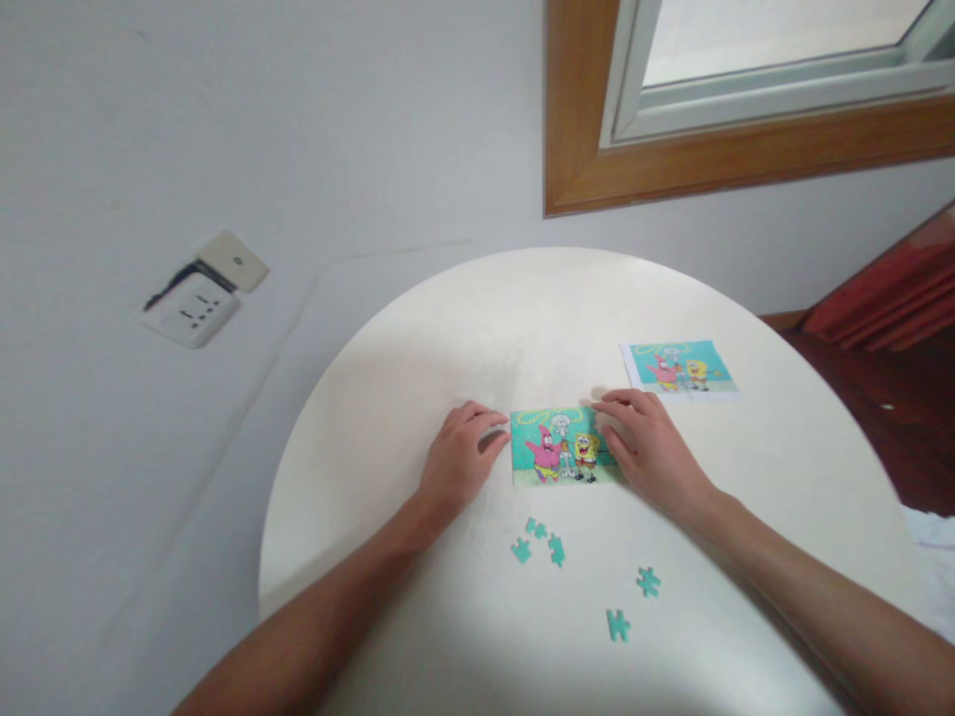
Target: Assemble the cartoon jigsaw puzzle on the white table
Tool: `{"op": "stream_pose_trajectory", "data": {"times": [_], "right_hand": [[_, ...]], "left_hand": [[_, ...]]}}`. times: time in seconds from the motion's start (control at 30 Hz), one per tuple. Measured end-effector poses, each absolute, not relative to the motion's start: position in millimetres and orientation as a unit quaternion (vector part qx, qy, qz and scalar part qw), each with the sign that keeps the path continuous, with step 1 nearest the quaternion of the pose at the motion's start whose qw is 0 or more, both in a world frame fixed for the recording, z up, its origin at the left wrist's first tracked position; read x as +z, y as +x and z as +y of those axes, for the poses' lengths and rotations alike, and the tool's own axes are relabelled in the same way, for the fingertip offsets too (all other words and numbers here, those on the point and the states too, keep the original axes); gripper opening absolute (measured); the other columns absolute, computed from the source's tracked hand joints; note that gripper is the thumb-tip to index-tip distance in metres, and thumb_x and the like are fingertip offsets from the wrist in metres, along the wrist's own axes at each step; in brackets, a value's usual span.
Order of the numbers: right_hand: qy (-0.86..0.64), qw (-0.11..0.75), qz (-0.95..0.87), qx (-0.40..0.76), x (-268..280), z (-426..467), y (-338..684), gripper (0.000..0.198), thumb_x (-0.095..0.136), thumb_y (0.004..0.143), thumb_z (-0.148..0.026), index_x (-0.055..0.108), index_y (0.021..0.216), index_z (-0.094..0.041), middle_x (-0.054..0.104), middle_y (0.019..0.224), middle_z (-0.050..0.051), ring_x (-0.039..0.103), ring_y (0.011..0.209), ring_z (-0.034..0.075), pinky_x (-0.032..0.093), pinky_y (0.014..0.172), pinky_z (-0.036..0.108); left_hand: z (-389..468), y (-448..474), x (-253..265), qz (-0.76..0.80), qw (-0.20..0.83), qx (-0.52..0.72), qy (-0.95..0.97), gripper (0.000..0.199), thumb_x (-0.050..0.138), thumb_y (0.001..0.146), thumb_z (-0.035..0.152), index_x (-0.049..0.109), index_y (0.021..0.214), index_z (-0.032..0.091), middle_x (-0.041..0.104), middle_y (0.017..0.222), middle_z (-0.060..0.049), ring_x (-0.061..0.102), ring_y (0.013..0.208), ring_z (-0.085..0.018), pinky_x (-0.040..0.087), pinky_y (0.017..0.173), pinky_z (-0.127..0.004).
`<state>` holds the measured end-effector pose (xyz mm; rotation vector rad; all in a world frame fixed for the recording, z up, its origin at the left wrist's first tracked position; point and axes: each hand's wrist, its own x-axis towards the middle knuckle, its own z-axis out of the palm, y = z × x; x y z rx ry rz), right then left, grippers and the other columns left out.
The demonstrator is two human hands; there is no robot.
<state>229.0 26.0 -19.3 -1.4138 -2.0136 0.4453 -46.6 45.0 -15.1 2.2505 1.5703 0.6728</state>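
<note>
A small jigsaw puzzle point(548, 452) with cartoon figures on a teal background lies flat on the round white table. My left hand point(461, 452) rests just off its left edge, thumb and index finger apart with nothing visible between them. At the puzzle's right side, my right hand point(653, 446) lies over the edge, its thumb and fingers spread and hiding that end of the picture. Whether a piece sits under the right fingertips I cannot tell. Loose teal puzzle pieces point(556, 550) are grouped below the puzzle, and two more, including one piece point(618, 625), lie nearer to me.
A printed reference picture point(682, 368) of the same scene lies behind my right hand on the table point(388, 378). Beyond stand a white wall with a power socket point(192, 308), a wood-framed window point(574, 129) and a red curtain point(887, 288) at right.
</note>
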Motion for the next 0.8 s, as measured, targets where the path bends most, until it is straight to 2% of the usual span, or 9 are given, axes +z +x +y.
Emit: {"op": "stream_pose_trajectory", "data": {"times": [0.27, 0.47, 0.7, 0.8], "right_hand": [[-0.527, 0.293, -0.782, 0.16, -19.2, 21.8, 227.8, 0.038, 0.049, 0.087, -0.016, 0.066, 0.12, -0.022, 0.059, 0.123, 0.014, 0.055, 0.108, 0.029, 0.051, 0.09, 0.05], [-0.531, 0.27, -0.787, 0.159, -20.3, 20.9, 229.9, 0.035, 0.048, 0.09, -0.019, 0.066, 0.12, -0.021, 0.057, 0.129, 0.014, 0.054, 0.111, 0.03, 0.051, 0.092, 0.051], [-0.542, 0.287, -0.773, 0.161, -24.5, 20.8, 231.9, 0.042, 0.045, 0.09, -0.013, 0.063, 0.125, -0.026, 0.057, 0.129, 0.012, 0.054, 0.112, 0.03, 0.05, 0.093, 0.054], [-0.54, 0.288, -0.774, 0.161, -25.9, 21.4, 232.8, 0.044, 0.044, 0.089, -0.012, 0.062, 0.126, -0.028, 0.057, 0.129, 0.012, 0.054, 0.112, 0.031, 0.05, 0.093, 0.056]], "left_hand": [[44.5, -47.9, -18.5, 0.548, 0.188, 0.253, 0.775, 0.01, 0.061, 0.089, 0.019, 0.068, 0.096, 0.022, 0.066, 0.097, -0.003, 0.061, 0.095, -0.019, 0.05, 0.089, -0.035], [45.1, -47.8, -17.1, 0.549, 0.202, 0.258, 0.769, 0.009, 0.061, 0.089, 0.017, 0.069, 0.093, 0.021, 0.067, 0.094, -0.003, 0.061, 0.092, -0.019, 0.05, 0.086, -0.035], [42.6, -46.5, -17.7, 0.5, 0.203, 0.252, 0.804, 0.025, 0.056, 0.092, 0.016, 0.072, 0.109, 0.025, 0.064, 0.098, -0.005, 0.058, 0.094, -0.019, 0.051, 0.085, -0.035], [42.1, -47.2, -16.4, 0.473, 0.186, 0.232, 0.829, 0.032, 0.055, 0.091, 0.01, 0.073, 0.109, 0.029, 0.062, 0.099, -0.005, 0.056, 0.093, -0.019, 0.051, 0.083, -0.036]]}}
